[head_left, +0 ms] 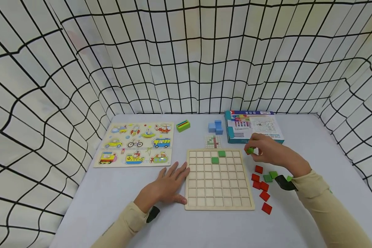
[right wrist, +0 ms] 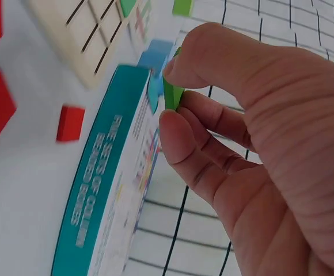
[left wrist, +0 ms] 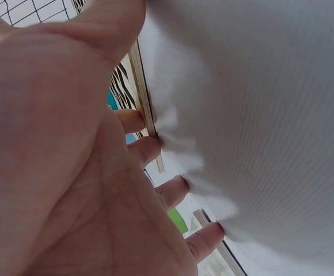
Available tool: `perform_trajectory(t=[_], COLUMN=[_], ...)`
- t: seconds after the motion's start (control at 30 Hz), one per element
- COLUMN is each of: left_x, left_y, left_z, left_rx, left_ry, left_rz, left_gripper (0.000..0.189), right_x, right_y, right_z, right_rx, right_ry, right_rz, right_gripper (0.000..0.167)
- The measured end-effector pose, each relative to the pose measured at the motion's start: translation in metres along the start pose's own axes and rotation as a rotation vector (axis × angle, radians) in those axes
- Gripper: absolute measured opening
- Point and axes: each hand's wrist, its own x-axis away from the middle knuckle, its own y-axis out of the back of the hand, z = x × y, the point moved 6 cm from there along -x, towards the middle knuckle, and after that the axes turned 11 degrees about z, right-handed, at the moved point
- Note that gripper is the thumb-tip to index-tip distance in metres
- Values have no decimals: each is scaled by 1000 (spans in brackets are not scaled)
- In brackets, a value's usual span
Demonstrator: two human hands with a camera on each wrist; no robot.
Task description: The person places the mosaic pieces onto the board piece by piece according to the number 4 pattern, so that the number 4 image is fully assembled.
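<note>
My right hand (head_left: 265,150) pinches a green square tile (right wrist: 172,89) between thumb and fingers, just off the upper right corner of a wooden grid board (head_left: 220,203). On the board lie two green tiles, one in the top row (head_left: 221,153) and the other in the second row (head_left: 215,160). My left hand (head_left: 168,186) rests on the table with its fingers spread, thumb and fingertips touching the board's left edge. A small printed pattern card (head_left: 212,142) lies just behind the board.
Several red tiles (head_left: 265,196) and a few green tiles (head_left: 268,178) lie right of the board. A boxed game (head_left: 254,127) sits behind my right hand. Blue blocks (head_left: 216,127), a green block (head_left: 183,126) and a vehicle puzzle (head_left: 136,144) stand farther back and left. Black netting surrounds the table.
</note>
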Motion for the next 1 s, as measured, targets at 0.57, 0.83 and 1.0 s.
perform_trajectory(t=[0.57, 0.83, 1.0], left_x=[-4, -4, -5], left_y=[0, 0, 0], left_z=[3, 3, 3], left_rx=[-3, 12, 6], left_ry=[-2, -1, 0], left_rz=[9, 19, 36], left_gripper=[112, 111, 112], right_x=[-66, -90, -97], right_y=[-22, -47, -65], right_z=[71, 92, 93], right_rx=[-32, -2, -6], right_ry=[187, 213, 204], right_rz=[83, 149, 200], right_gripper=[22, 21, 18])
